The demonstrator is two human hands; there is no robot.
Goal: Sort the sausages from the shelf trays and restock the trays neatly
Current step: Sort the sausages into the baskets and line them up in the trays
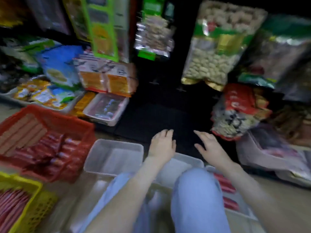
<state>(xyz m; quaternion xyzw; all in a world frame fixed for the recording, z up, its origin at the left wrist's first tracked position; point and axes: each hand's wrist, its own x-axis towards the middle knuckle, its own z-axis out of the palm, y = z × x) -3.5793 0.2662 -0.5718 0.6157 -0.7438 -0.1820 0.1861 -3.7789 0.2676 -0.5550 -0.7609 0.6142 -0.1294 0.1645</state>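
Motion-blurred view. An empty clear plastic tray [94, 155] sits on the pale floor [277, 207] at centre. Left of it, a red mesh basket [55, 113] holds long sausages [50, 148] in red and tan wrappers. Nearer us on that side, a yellow basket [33, 199] holds pink sausages [11, 207]. Right of the tray, beside our knee [196, 190], another clear tray [242, 214] holds red sausages [224, 183]. Beyond the tray lies a dark shelf [151, 121]. Above it our left hand [162, 143] and right hand [210, 145] hover, fingers released and spread, holding nothing. Glossy snack bags [213, 61] crowd behind the shelf.
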